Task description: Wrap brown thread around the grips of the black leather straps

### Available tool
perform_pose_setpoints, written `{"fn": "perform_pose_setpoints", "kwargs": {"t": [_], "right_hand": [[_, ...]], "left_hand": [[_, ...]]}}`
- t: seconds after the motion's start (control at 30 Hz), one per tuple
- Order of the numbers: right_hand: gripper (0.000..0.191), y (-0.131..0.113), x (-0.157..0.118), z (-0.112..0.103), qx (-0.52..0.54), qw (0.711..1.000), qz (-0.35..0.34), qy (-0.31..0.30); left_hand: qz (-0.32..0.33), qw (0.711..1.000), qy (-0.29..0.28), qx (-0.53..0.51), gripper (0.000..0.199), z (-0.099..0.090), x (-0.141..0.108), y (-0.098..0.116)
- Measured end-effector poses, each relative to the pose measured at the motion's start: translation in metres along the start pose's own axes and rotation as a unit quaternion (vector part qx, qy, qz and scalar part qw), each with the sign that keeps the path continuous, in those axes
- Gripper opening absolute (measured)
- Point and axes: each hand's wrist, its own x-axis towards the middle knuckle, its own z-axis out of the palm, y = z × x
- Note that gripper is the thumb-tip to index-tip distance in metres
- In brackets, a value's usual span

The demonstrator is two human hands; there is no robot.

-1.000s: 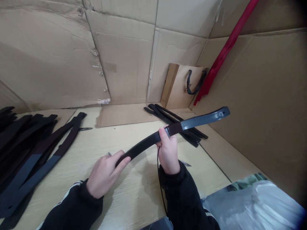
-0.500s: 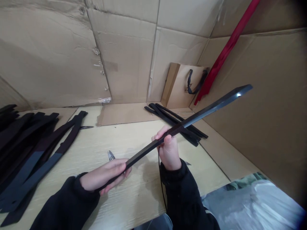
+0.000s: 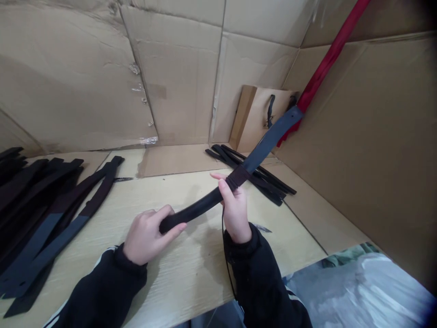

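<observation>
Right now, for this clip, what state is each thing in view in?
Left hand: closed around the strip's dark end.
Right hand: gripping the strip beside its wrapped section.
Black strip: held in both hands, slanting away.
Pile of black strips: lying overlapped on the table.
Smaller bundle of strips: lying crossed at the table's far end.
Kraft paper bag: upright against the cardboard wall.
Red strip: leaning against the cardboard.

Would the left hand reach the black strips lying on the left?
Probably yes. The left hand is holding another black strip with the right hand, so it would have to let go first, but the nearest strips lie close beside it on the table, and nothing appears to be between them.
</observation>
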Motion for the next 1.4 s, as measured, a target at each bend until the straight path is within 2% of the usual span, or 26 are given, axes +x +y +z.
{"fn": "perform_pose_setpoints", "kwargs": {"t": [0.07, 0.13, 0.23, 0.33, 0.4, 0.47, 0.57, 0.63, 0.7, 0.77, 0.83, 0.9, 1.0, 1.1, 1.17, 1.3, 1.33, 1.4], "right_hand": [[0.026, -0.001, -0.001, 0.003, 0.01, 1.0, 0.022, -0.009], [0.027, -0.001, -0.002, 0.005, 0.035, 0.999, 0.033, 0.007], [0.031, -0.001, -0.002, 0.006, 0.073, 0.995, 0.055, 0.031], [0.034, 0.0, 0.0, 0.006, 0.086, 0.995, 0.055, -0.012], [0.036, 0.001, 0.001, 0.005, 0.086, 0.995, 0.042, -0.04], [0.035, 0.001, 0.001, 0.004, 0.085, 0.995, 0.031, -0.03], [0.036, 0.001, 0.0, 0.004, 0.075, 0.997, 0.016, 0.021], [0.035, 0.001, -0.001, 0.006, 0.069, 0.996, 0.018, 0.05], [0.035, 0.001, -0.001, 0.007, 0.072, 0.994, 0.034, 0.07], [0.031, 0.001, -0.002, 0.008, 0.076, 0.994, 0.044, 0.071], [0.029, 0.0, -0.001, 0.006, 0.078, 0.995, 0.04, 0.043], [0.029, 0.0, 0.0, 0.003, 0.076, 0.997, 0.027, -0.004], [0.027, 0.002, 0.001, -0.002, 0.062, 0.997, 0.011, -0.034], [0.03, 0.005, 0.002, -0.004, 0.05, 0.999, 0.002, 0.002], [0.034, 0.007, 0.002, -0.003, 0.048, 0.998, -0.005, 0.032], [0.035, 0.009, 0.004, 0.0, 0.053, 0.997, -0.003, 0.061], [0.034, 0.009, 0.004, 0.0, 0.062, 0.997, 0.001, 0.053], [0.03, 0.008, 0.005, 0.001, 0.084, 0.996, 0.012, 0.022]], "left_hand": [[0.001, 1.0, 0.014, -0.006, 0.04, 0.001, 0.002, -0.003], [0.023, 0.996, 0.074, 0.043, 0.035, 0.002, 0.002, -0.006], [0.084, 0.971, 0.168, 0.148, 0.02, 0.002, 0.002, -0.011], [0.104, 0.957, 0.205, 0.177, 0.016, -0.001, 0.002, -0.015], [0.096, 0.964, 0.196, 0.151, 0.02, -0.004, 0.002, -0.015], [0.092, 0.978, 0.162, 0.09, 0.029, -0.007, 0.003, -0.012], [0.072, 0.995, 0.057, -0.027, 0.035, -0.008, 0.004, -0.007], [0.053, 0.997, -0.008, -0.057, 0.032, -0.007, 0.004, -0.004], [0.057, 0.997, -0.016, -0.04, 0.042, -0.005, 0.004, -0.002], [0.075, 0.997, 0.029, 0.002, 0.045, -0.003, 0.003, -0.001], [0.089, 0.992, 0.073, 0.046, 0.039, -0.003, 0.002, -0.001], [0.098, 0.99, 0.082, 0.063, 0.038, -0.004, 0.002, -0.001], [0.079, 0.997, 0.021, 0.009, 0.04, -0.006, 0.001, 0.0], [0.039, 0.996, -0.058, -0.057, 0.047, -0.007, 0.001, 0.004], [0.049, 0.997, -0.037, -0.05, 0.041, -0.006, 0.001, 0.007], [0.129, 0.984, 0.119, 0.043, 0.037, 0.0, 0.0, 0.009], [0.142, 0.978, 0.14, 0.061, 0.035, 0.001, -0.001, 0.008], [0.139, 0.978, 0.139, 0.068, 0.033, 0.003, -0.001, 0.007]]}}
